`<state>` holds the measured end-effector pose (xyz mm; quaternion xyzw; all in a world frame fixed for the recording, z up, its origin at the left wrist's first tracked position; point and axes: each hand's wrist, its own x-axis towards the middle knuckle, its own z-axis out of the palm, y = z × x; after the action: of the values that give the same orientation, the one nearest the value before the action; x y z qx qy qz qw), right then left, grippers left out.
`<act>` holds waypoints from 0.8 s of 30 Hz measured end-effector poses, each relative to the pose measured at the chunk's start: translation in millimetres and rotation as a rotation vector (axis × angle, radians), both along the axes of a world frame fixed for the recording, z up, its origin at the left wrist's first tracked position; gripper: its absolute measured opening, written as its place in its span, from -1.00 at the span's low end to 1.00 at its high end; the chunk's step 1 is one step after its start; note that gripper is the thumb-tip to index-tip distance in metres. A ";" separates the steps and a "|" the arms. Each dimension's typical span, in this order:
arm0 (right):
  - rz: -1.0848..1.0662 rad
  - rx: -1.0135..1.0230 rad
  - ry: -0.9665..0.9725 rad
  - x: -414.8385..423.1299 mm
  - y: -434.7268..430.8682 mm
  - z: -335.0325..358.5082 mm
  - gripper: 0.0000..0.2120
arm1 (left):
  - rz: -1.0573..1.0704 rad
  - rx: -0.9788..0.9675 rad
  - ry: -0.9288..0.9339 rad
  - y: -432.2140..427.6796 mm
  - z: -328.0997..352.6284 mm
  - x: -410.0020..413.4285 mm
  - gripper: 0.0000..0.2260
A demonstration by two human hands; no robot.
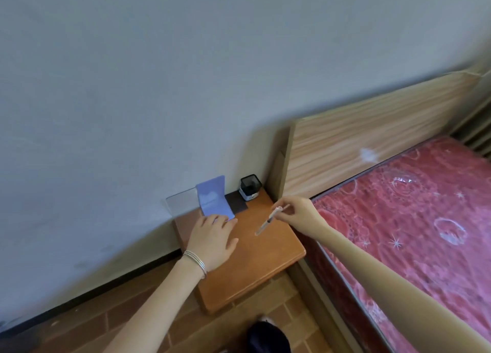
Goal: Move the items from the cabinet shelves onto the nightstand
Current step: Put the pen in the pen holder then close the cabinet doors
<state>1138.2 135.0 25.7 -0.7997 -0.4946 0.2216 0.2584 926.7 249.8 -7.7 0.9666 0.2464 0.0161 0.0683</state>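
- A pale wall [159, 87] fills the far left, and a brick-pattern floor [132, 318] runs along the near left.
- A clear panel [182, 202] stands at the far left corner of the worktop [260, 262], leaning against the wall.
- Just right of it, and overlapping it, is a blue sheet [214, 198] bent into an L. One half stands up against the wall and the other lies flat on the worktop.
- The left hand [212, 242] lies palm down on the worktop with its fingers straight and spread. The fingertips rest on the near edge of the blue sheet's flat half, and it grips nothing.
- Thin silver bangles [195, 262] circle the left wrist.
- A dark sheet [237, 202] lies flat just right of the blue sheet, partly under it.
- A small black and white box [249, 188] stands at the far right corner of the worktop, beside the dark sheet.
- A thin clear tube [267, 221], shaped like a syringe, slants over the middle of the worktop with its lower tip pointing down and left. I cannot tell whether the tip touches the wood.
- The right hand [297, 210] pinches the tube's upper end between thumb and fingertips, above the right edge of the worktop.
- A light wooden headboard [372, 145] rises to the right, just beside the worktop.
- A pink patterned mattress [425, 206] lies under the right forearm.
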 end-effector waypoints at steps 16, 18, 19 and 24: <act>-0.288 -0.023 0.114 137.0 185.5 -194.4 -0.87 | 0.207 -0.232 0.187 114.4 -153.8 138.7 -0.55; -0.295 -0.048 0.137 144.8 194.4 -213.7 -0.86 | 0.213 -0.259 0.203 118.7 -167.6 147.9 -0.55; -0.299 -0.063 0.156 148.4 198.1 -221.2 -0.85 | 0.216 -0.271 0.209 120.0 -173.2 151.7 -0.55; -0.295 -0.158 0.247 164.2 211.4 -248.5 -0.82 | 0.231 -0.319 0.226 125.2 -190.8 166.8 -0.54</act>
<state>1302.4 346.3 -222.7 -0.8480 -0.3180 0.3156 0.2832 1093.4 375.0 -198.5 0.9045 0.3611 -0.1238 0.1900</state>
